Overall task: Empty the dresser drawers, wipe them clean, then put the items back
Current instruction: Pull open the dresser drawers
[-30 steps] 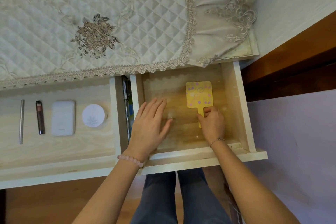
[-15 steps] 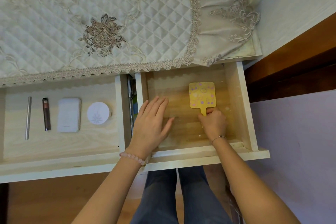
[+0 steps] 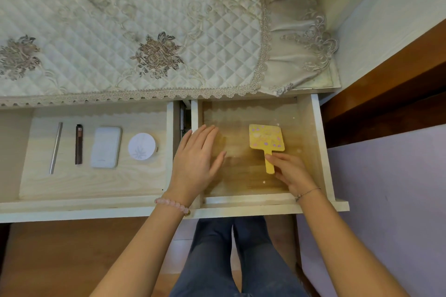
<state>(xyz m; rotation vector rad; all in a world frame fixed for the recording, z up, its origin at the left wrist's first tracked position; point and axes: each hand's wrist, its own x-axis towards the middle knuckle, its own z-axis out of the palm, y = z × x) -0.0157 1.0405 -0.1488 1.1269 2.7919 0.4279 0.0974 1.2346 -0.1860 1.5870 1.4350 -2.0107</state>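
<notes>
Two dresser drawers stand pulled out. In the right drawer (image 3: 311, 132) lies a yellow hand mirror (image 3: 265, 138) with pink dots, handle toward me. My right hand (image 3: 289, 171) pinches that handle with its fingertips. My left hand (image 3: 195, 161) lies flat, fingers straight, over the left part of the same drawer's wooden floor. The left drawer (image 3: 96, 183) holds a silver stick (image 3: 56, 148), a dark brown tube (image 3: 78, 144), a white rectangular case (image 3: 106, 147) and a round white compact (image 3: 141, 146), lined up in a row.
A quilted cream cloth (image 3: 135, 31) with lace trim and embroidered flowers covers the dresser top above the drawers. A white wall and brown wooden frame (image 3: 386, 84) stand at the right. My legs in dark jeans (image 3: 231, 260) are below the drawer fronts.
The mirror's handle has come partly out from under my right hand, whose fingers now hold its right side. My left hand stays flat in the drawer. The camera view has shifted slightly.
</notes>
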